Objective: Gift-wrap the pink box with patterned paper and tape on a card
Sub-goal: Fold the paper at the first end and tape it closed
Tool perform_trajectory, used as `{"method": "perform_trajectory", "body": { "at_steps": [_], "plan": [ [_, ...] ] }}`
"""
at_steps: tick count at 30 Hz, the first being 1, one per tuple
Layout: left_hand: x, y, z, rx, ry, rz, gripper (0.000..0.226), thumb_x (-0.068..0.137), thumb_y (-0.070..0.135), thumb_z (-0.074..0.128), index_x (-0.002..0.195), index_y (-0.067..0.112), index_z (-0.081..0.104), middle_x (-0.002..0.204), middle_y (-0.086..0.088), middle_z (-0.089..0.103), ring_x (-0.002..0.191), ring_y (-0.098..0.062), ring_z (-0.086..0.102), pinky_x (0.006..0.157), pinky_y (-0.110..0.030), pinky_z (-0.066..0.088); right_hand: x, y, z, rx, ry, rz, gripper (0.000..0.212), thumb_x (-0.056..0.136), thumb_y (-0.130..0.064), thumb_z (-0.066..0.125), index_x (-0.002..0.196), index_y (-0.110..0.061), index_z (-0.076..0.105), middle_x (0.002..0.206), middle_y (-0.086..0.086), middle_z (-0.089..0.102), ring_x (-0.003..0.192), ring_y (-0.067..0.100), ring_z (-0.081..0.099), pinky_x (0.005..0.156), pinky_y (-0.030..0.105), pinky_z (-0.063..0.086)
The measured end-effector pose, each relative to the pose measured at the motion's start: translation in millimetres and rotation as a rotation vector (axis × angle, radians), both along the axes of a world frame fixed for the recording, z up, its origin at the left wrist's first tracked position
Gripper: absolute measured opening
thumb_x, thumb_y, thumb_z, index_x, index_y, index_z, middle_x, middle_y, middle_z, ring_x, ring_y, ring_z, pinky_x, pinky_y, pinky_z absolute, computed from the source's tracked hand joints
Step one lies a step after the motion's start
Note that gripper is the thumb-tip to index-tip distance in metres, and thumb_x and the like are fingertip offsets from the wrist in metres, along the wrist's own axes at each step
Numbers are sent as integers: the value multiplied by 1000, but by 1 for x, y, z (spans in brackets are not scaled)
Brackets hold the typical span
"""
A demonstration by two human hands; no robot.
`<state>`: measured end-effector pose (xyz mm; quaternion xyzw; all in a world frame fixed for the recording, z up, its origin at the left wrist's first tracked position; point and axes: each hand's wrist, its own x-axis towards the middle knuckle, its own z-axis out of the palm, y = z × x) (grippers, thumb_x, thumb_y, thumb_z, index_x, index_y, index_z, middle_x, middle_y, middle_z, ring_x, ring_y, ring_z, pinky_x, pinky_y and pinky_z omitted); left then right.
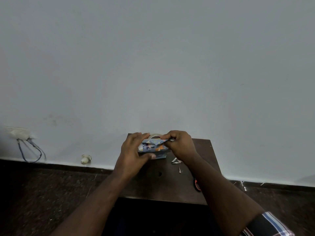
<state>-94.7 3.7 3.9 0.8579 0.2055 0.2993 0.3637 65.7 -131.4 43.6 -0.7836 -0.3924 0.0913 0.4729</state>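
Wall [153, 57]: pale grey-blue, fills the upper part of the view; a few faint smudges.
Floor [42, 193]: dark speckled stone, with a dark skirting strip along the foot of the wall.
Table [170, 188]: small, dark brown wood, set against the wall; a round hole shows in its top near the middle.
Left hand [134, 154]: at the left end of the parcel, fingers over its top edge and thumb curled along its near lower edge, gripping it.
Right hand [180, 143]: at the parcel's right end, fingers bent and closed in a pinch on a flap of the paper at the upper right corner.
Wrapped box [151, 147]: on the far half of the table between both hands; the patterned paper, blue with orange and white motifs, covers every visible face, so the pink box itself cannot be seen.
Sleeve [269, 225]: checked cloth in white, blue and dark red, at the right upper arm, lower right corner.
Wall socket [18, 133]: white, low on the wall at far left, blue and white wires hanging from it.
Scissors [197, 184]: orange-and-black handle only, showing beside the right forearm near the table's right edge.
Tape roll [154, 135]: clear, just behind the parcel, partly hidden by the hands.
White fitting [85, 159]: small, at the base of the wall; kind unclear.
Paper scraps [176, 161]: pale offcuts on the table, just right of the parcel.
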Motion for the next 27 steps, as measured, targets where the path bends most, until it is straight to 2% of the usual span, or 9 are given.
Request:
{"method": "perform_trajectory", "body": {
  "at_steps": [2,5,7,9,11,12,15,19,27],
  "plan": [
    [-1,3,-2,85,20,-31,66,74,34,81,135,40,57,136,11,52,128,-11,48,107,-34,45,0,1,0,3,-8,-4,24,81,2,68,88,-17,81,78,-19,70,81,2,68,75,20,52],
    [-1,6,0,111,-36,-22,54,80,16,80,128,37,65,129,14,59,121,-8,54,99,-38,50,-1,2,-1,28,-1,7,25,81,3,67,89,-16,81,91,-9,76,91,6,70,86,25,55],
    [-3,5,2,106,-40,-4,51,81,11,79,126,33,69,127,16,60,118,-8,55,97,-33,51,-3,0,0,42,-58,38,27,81,5,65,91,-14,81,99,-4,77,96,5,68,88,17,51],
    [-3,5,2,105,-47,8,50,81,7,75,124,30,71,124,18,59,117,-9,56,96,-25,48,-6,-2,1,59,-225,80,30,81,5,63,94,-14,81,99,-3,78,98,5,65,84,7,45],
    [-2,5,2,110,-51,20,47,78,11,68,122,28,73,122,19,59,116,-9,57,95,-20,46,-5,-3,-3,89,-442,101,27,78,-1,63,91,-17,81,95,-5,78,92,10,66,82,19,50],
    [-1,5,3,114,-46,23,47,77,15,65,121,28,74,122,18,60,115,-10,58,95,-24,48,-3,-4,-6,97,-523,104,24,77,-5,65,89,-19,81,93,-6,78,91,14,67,80,28,53],
    [0,7,0,109,-44,19,47,78,12,66,120,31,74,122,16,61,114,-13,60,93,-38,54,4,-6,-12,103,-660,122,17,77,-7,71,85,-19,80,95,-8,78,87,20,67,75,35,54],
    [1,8,-2,102,-56,19,53,79,7,67,120,39,70,121,18,61,114,-16,61,90,-45,55,6,-9,-14,83,-731,196,14,83,-12,67,87,-19,78,100,-9,77,86,24,66,71,42,53],
    [4,7,2,113,-63,50,51,78,-3,72,115,32,76,118,19,63,112,-9,61,90,-39,56,-1,-17,-13,-62,-768,214,38,83,-22,44,96,-20,79,116,-5,73,100,25,65,78,44,54]
  ]
}}
